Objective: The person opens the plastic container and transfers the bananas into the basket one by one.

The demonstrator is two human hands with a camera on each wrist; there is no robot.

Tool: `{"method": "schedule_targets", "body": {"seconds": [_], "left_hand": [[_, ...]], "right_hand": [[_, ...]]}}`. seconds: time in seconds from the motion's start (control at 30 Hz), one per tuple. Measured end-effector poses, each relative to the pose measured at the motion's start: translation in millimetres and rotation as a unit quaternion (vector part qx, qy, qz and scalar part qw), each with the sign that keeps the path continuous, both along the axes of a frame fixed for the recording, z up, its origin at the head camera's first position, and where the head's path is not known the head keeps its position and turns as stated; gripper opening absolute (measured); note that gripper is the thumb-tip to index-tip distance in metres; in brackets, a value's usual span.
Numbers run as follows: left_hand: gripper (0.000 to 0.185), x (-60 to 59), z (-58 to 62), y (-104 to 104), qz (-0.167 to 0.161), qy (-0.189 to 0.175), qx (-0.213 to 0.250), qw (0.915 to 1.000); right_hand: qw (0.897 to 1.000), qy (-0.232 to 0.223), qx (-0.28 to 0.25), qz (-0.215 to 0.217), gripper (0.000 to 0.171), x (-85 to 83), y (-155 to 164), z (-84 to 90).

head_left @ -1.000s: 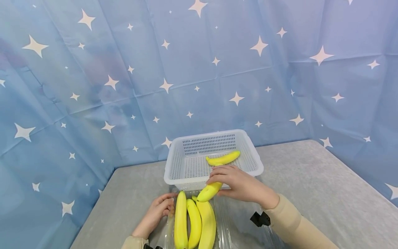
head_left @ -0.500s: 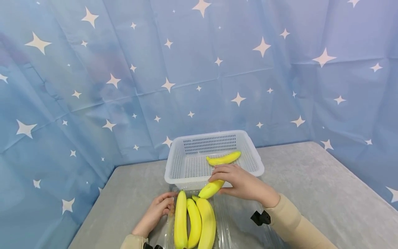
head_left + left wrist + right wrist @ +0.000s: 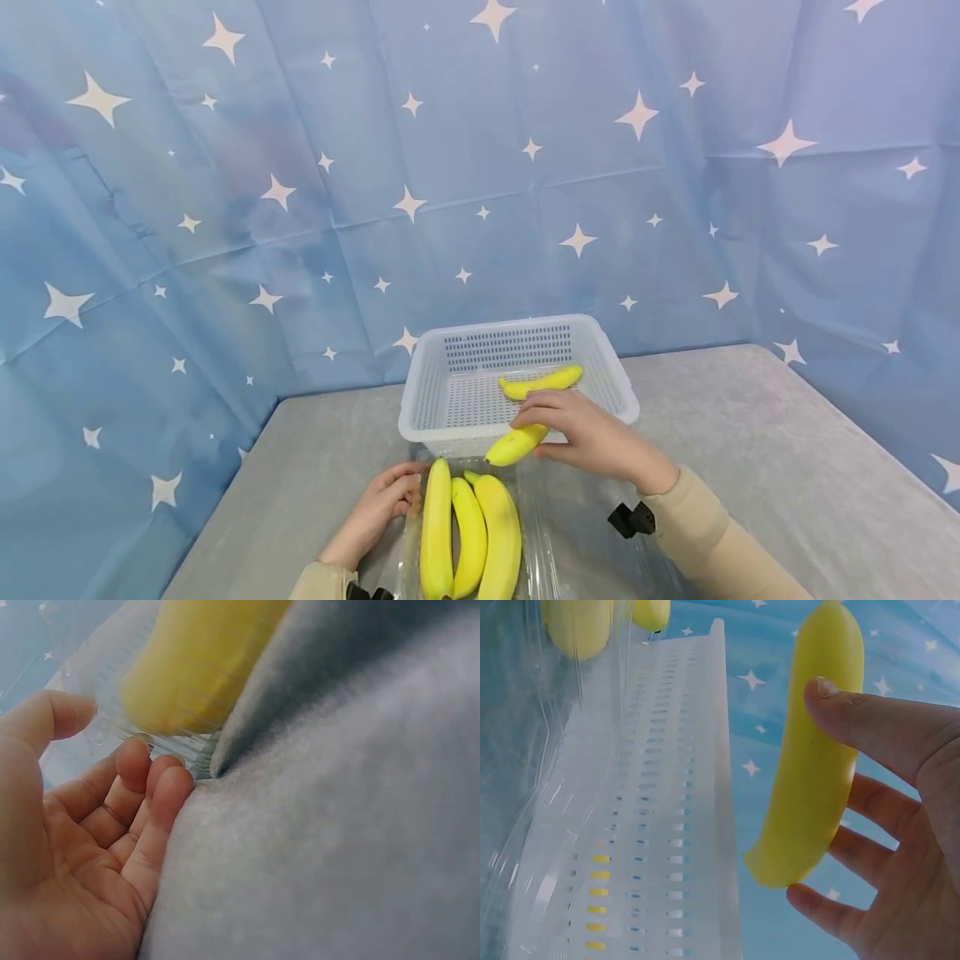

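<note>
1. Lifting is what has changed: the right hand point(image 3: 592, 433) has raised its banana point(image 3: 516, 445) since a second ago, so the fruit's free end, which then hung just over the three bananas in the tray, now sits higher, level with the near rim of the white slotted basket point(image 3: 442, 433).
2. Its thumb and fingers point(image 3: 870, 727) are clamped round that banana, thumb on one side and fingers behind it, as the right wrist view shows.
3. By this reading, the fruit is on its way over the rim toward the basket, where one banana point(image 3: 542, 382) already lies at the far right.
4. The left hand point(image 3: 378, 508) has not moved; its curled fingertips point(image 3: 161, 784) touch the left edge of the clear plastic tray point(image 3: 543, 533), not gripping it.
5. Three bananas point(image 3: 468, 537) lie side by side in that tray, near the person.
6. A grey felt-like tabletop point(image 3: 750, 433) carries everything.
7. Behind and to both sides hangs a blue cloth with white stars point(image 3: 480, 167).
</note>
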State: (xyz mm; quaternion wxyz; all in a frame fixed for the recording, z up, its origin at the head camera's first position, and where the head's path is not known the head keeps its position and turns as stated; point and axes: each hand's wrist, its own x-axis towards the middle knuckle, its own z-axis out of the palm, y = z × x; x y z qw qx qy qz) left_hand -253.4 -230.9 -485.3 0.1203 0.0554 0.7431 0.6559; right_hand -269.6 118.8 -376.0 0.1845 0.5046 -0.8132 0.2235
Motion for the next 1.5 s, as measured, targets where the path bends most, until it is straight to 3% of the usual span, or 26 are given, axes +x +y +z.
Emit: {"method": "schedule_targets", "body": {"seconds": [1.07,1.5], "left_hand": [[0.048,1.6,1.3,3,0.011,-0.005,0.001,0.9999],[0.048,1.5,1.8,3,0.009,-0.005,-0.002,0.9999]], "right_hand": [[0.999,-0.003,-0.009,-0.036,0.043,-9.1,14,4.1],[0.997,-0.014,-0.018,-0.075,0.042,-11.6,16,1.4]]}}
